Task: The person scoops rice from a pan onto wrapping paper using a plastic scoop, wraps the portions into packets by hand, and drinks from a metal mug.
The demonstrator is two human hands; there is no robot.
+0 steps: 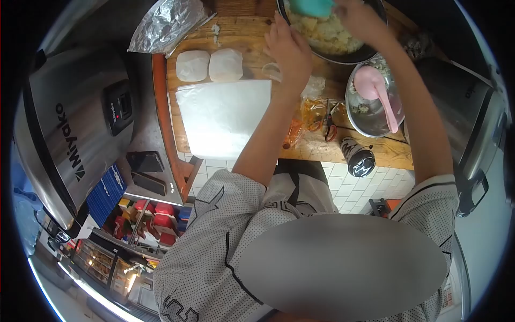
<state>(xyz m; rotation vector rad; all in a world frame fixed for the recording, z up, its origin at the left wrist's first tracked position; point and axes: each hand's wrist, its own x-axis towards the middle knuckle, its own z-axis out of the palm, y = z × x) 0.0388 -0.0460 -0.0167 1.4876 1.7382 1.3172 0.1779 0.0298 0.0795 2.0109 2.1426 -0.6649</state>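
turquoise tool gripped by outstretched right hand, left hand at pan rim, its grip unclear.

One head-worn, wide, round view looks steeply down from close above the wearer's torso, facing forward over the tabletop, whose near edge crosses mid-frame.

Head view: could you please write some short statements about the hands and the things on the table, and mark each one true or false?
1. The left hand is at the rim of the pan. True.
2. The right hand is empty. False: it holds a turquoise utensil.
3. A pink ladle rests in the metal bowl. True.
4. The scissors lie inside that bowl. False: they lie outside it, on the wooden table.
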